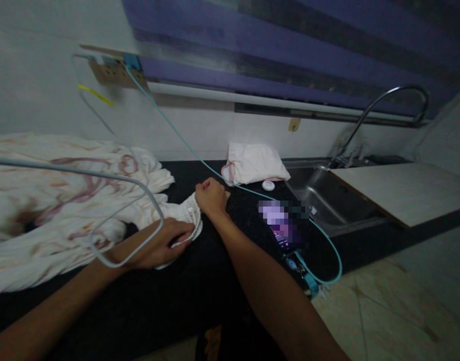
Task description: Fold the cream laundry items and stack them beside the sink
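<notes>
A rumpled white cloth item (102,145) with brownish-pink markings, perhaps a garment, spreads over the left of the black counter (230,281). Its narrow gathered end lies between my two hands. My left hand (162,245) is closed on the near edge of that end, thumb on top. At the far right corner, my right hand (213,198) has its fingers curled round the same cloth. A grey cable (155,200) loops in front of my left forearm and the cloth.
A folded white cloth (256,163) lies by the wall, near a small white round object (268,185). A lit phone (278,228) is on a teal cable (177,130) running from the wall sockets (115,72). To the right are a steel sink (320,195), faucet (365,115) and pale board (406,188).
</notes>
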Tool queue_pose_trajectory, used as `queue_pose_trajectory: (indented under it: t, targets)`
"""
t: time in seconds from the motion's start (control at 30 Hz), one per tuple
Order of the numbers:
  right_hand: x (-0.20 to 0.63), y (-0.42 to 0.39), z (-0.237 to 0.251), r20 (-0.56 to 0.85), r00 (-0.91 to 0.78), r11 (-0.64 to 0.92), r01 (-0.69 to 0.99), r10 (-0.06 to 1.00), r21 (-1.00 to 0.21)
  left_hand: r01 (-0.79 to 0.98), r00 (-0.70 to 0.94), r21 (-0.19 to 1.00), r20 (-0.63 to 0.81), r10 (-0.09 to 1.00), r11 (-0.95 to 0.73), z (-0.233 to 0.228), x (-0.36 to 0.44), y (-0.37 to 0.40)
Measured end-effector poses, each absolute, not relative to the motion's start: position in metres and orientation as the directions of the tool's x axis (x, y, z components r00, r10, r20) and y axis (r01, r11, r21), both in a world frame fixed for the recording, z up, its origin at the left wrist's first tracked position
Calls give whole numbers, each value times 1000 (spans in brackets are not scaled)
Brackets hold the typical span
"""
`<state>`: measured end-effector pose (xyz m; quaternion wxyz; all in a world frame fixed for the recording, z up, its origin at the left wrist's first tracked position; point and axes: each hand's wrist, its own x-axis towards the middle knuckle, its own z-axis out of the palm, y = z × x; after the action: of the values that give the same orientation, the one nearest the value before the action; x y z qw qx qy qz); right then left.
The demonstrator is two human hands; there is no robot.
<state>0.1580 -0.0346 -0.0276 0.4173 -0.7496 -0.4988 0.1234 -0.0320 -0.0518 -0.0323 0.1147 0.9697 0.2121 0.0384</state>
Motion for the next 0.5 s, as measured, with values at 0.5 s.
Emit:
queue_pose_trajectory:
  t: [0.5]
  targets:
    - [158, -36, -27, 228, 466, -133, 622, 855, -772, 583, 773, 311, 69, 630, -750, -24, -25, -47]
